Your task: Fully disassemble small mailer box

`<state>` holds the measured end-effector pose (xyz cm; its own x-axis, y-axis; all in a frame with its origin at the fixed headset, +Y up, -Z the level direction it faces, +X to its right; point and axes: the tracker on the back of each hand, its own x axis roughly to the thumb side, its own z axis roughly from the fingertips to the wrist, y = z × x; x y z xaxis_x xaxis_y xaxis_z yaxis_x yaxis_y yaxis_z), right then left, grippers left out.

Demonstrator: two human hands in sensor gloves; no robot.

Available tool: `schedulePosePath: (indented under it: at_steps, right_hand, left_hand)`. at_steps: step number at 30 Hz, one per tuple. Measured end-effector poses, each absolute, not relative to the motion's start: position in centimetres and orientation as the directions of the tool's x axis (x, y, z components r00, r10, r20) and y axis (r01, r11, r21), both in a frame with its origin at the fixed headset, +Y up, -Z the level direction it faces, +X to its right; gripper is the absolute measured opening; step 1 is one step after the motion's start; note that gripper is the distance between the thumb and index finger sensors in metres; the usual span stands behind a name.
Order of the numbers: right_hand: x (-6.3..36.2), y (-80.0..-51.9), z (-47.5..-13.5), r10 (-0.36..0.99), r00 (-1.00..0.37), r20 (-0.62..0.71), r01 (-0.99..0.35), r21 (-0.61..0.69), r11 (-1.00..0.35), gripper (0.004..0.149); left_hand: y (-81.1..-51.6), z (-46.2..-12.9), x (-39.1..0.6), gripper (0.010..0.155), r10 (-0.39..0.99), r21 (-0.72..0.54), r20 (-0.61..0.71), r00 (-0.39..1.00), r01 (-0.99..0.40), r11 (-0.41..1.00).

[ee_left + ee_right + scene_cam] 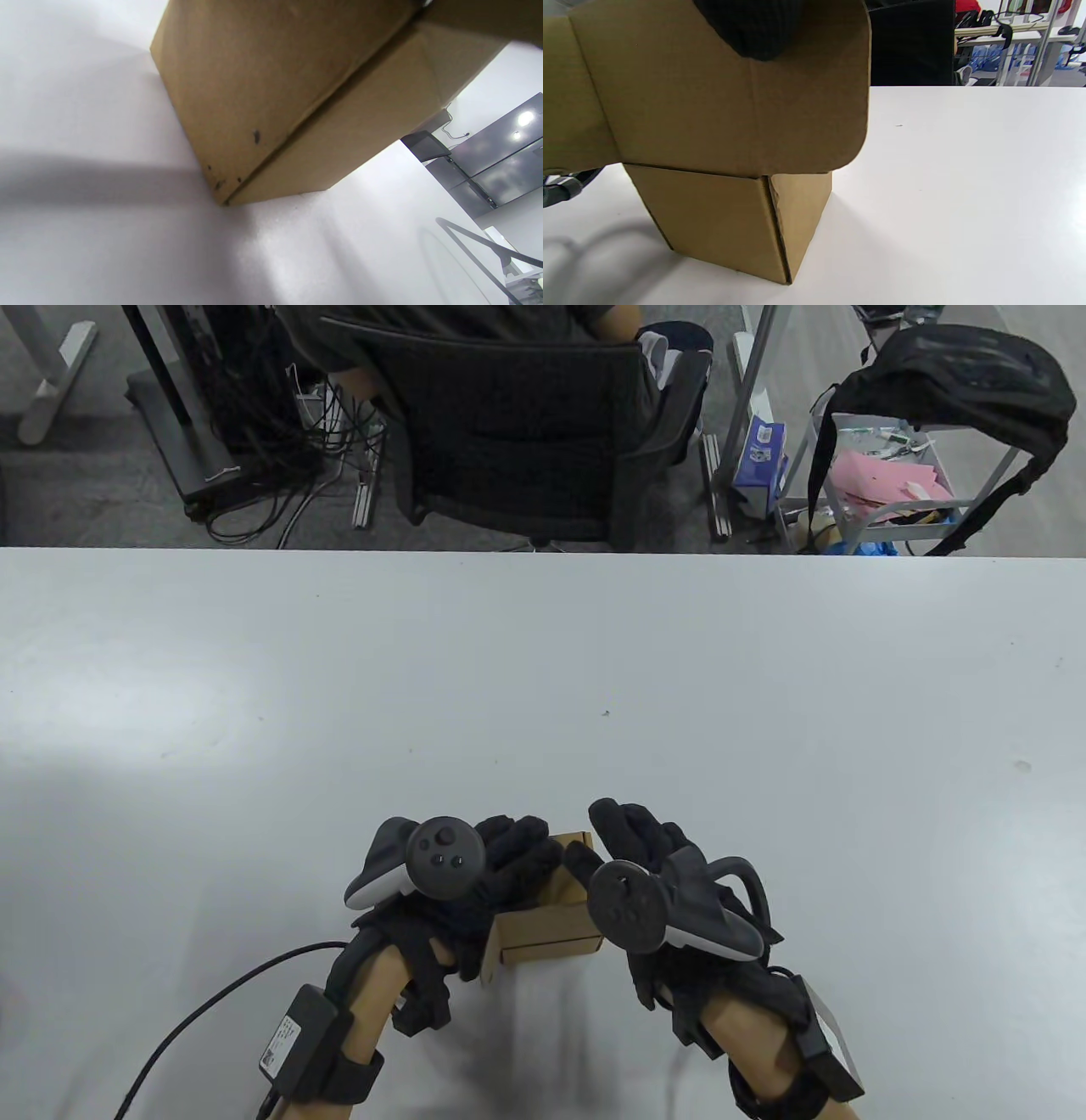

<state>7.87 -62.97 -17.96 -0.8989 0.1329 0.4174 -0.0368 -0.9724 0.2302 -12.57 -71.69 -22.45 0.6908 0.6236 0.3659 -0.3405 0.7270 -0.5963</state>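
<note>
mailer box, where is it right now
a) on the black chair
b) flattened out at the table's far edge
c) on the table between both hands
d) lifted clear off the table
c: the mailer box stands on the table between the left hand and right hand; its base meets the surface in the right wrist view.

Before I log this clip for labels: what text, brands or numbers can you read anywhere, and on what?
None can be read.
Mailer box: plain brown cardboard, no print showing in any view.
White label on the black unit strapped to the left forearm: printed, too small to read.
Blue-and-white carton beyond the table: print too blurred to read.
</note>
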Motion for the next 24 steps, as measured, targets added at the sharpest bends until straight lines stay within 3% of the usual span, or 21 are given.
schedulePosePath:
  at_steps: [5,10,14,17,24]
  right_hand:
    - [8.4,-63.2,-17.1,0.075,-0.89,0.449,-0.032,0.103,-0.994,0.07]
    - [8.7,-63.3,-15.1,-0.081,-0.906,0.415,-0.016,-0.226,-0.974,0.068]
    - [7.2,-63.8,-13.2,-0.23,-0.907,0.353,0.028,-0.494,-0.869,0.063]
    - [5.7,-64.4,-12.5,-0.255,-0.906,0.339,0.041,-0.529,-0.848,0.061]
    - [2.3,-66.0,-11.8,-0.226,-0.885,0.406,0.005,-0.478,-0.878,0.061]
  left_hand:
    - [-71.7,-22.4,-12.6,0.066,0.619,-0.591,0.371,0.692,-0.339,0.733]
    - [-71.8,-22.3,-12.6,0.066,0.623,-0.584,0.369,0.69,-0.349,0.733]
    - [-71.8,-22.3,-12.6,0.066,0.635,-0.585,0.364,0.681,-0.363,0.725]
    - [-71.9,-22.2,-12.6,0.066,0.636,-0.58,0.365,0.68,-0.369,0.727]
    - [-72.0,-22.1,-12.7,0.066,0.64,-0.568,0.358,0.68,-0.385,0.727]
